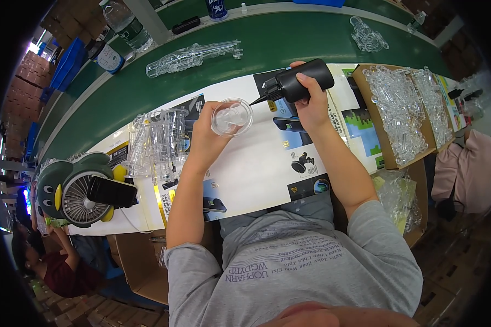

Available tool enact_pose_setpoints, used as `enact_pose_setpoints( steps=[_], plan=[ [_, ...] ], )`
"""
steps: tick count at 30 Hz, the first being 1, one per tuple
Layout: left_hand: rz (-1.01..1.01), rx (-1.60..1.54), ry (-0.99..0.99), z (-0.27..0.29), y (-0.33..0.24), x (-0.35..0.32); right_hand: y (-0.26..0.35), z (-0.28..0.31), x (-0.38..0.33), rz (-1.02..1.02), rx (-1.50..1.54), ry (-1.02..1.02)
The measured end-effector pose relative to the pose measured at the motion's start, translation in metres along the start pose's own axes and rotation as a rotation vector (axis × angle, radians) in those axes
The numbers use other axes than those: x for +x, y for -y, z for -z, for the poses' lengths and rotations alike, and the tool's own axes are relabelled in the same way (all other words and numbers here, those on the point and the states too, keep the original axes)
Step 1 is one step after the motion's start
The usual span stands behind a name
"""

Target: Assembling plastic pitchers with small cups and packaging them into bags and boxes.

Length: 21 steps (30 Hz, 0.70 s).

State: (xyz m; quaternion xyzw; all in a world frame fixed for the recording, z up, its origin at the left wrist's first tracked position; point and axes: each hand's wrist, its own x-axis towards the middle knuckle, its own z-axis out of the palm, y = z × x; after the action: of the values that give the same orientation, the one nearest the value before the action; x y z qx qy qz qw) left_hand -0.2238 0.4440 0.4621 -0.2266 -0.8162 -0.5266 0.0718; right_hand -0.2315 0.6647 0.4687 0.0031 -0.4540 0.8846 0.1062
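Observation:
A clear round plastic part (233,117), like a shallow cup with a wide rim, is gripped in my left hand (208,133). My right hand (313,107) is wrapped round a black squeeze bottle (309,80), which lies tilted with its thin pointed nozzle toward the left. The nozzle's tip is close to the rim of the round part; whether they touch I cannot tell. Beneath both hands a printed cardboard sheet (251,182) covers the work surface. To the left of my left hand several clear plastic tubes (157,143) stand in a cluster.
At right, a cardboard box (377,128) holds many small clear parts (393,109). A green fan (82,191) with a phone (112,192) in front stands left. Clear assembled pieces (193,57) lie on the green bench (289,38), with a water bottle (126,26) beyond. Another person (60,261) sits far left.

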Motion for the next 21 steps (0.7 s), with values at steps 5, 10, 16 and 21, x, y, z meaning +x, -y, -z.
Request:
enact_pose_setpoints(
  steps=[5, 10, 16, 21],
  plan=[
    [-0.032, -0.039, 0.018, 0.003, -0.003, 0.003, 0.002, 0.000, -0.001, 0.003, 0.016, -0.005],
    [-0.069, -0.061, -0.008, 0.001, -0.003, 0.005, 0.001, 0.002, 0.001, 0.009, 0.032, -0.026],
    [-0.019, -0.149, -0.064, -0.001, 0.010, 0.003, 0.001, 0.003, 0.002, 0.005, 0.032, -0.040],
    [-0.055, -0.130, -0.071, 0.000, 0.014, 0.003, 0.000, 0.005, 0.002, 0.009, 0.022, -0.029]
  ],
)
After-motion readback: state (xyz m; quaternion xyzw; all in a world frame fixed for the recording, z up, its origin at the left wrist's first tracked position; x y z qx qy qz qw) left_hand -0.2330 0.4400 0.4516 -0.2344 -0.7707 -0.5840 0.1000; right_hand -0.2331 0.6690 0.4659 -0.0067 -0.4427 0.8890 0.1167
